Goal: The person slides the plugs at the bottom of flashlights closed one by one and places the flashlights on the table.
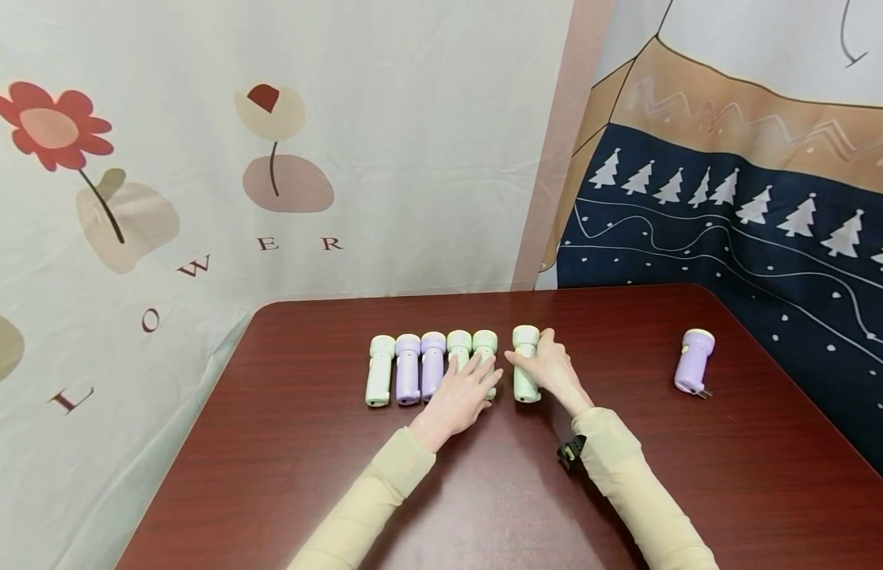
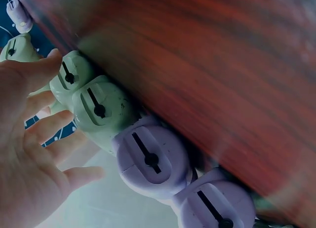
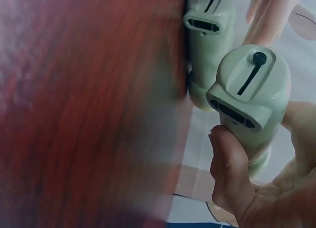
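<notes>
My right hand (image 1: 553, 369) grips a pale green flashlight (image 1: 525, 388) between thumb and fingers. In the right wrist view, its end shows a folding-plug slot and a sliding switch. Left of it, several flashlights stand side by side in a row: a green flashlight (image 1: 379, 376), two purple flashlights (image 1: 408, 372), then two more green flashlights (image 1: 485, 342). With fingers spread and fairly straight, my left hand (image 1: 458, 400) lies over the row's two right-hand green flashlights, partly covering them. A small gap separates the gripped flashlight from the row.
A lone purple flashlight (image 1: 693, 360) lies at the right of the dark red wooden table (image 1: 306, 491), its plug prongs folded out. Printed cloths (image 1: 427, 158) hang behind the table's far edge. A black band (image 1: 572, 451) sits at my right sleeve.
</notes>
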`<state>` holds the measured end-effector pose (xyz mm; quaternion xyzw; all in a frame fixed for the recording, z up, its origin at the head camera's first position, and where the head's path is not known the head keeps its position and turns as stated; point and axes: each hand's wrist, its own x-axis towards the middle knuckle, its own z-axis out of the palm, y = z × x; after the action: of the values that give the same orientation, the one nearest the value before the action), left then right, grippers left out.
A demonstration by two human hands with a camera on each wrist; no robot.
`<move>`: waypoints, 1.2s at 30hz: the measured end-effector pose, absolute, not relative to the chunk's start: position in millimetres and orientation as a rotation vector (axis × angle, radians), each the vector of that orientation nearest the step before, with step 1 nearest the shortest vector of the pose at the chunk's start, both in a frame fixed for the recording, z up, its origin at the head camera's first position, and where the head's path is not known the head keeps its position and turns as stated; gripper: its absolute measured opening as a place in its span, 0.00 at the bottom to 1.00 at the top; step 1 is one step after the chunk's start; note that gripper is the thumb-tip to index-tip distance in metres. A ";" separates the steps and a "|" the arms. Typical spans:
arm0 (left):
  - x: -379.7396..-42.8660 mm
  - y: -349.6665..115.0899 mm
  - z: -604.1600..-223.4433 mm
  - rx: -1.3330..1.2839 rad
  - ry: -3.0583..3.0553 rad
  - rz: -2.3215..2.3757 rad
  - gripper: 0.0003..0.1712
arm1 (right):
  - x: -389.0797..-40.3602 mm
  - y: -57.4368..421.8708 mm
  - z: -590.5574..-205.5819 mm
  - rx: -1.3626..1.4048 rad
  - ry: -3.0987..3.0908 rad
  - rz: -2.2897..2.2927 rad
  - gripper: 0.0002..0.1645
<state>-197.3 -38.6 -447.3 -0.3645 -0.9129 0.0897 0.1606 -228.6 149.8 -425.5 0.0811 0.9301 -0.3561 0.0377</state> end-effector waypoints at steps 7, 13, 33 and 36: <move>-196.8 -40.2 -445.8 -1.039 -2.660 0.238 0.26 | -240.9 145.4 -428.8 0.259 2.848 -1.031 0.53; -195.8 -40.9 -444.9 -1.030 -2.675 0.210 0.23 | -246.6 135.6 -431.0 0.223 2.849 -0.995 0.55; -196.7 -41.3 -446.3 -1.029 -2.669 0.230 0.23 | -251.8 127.2 -440.6 0.186 2.881 -0.839 0.53; -196.9 -41.2 -445.4 -1.034 -2.673 0.232 0.24 | -251.2 128.3 -439.2 0.179 2.876 -0.831 0.51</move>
<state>-196.9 -41.2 -445.4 -0.3564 -0.9214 0.0799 0.1327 -251.2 128.3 -439.2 0.0595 0.9565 -0.2765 0.0711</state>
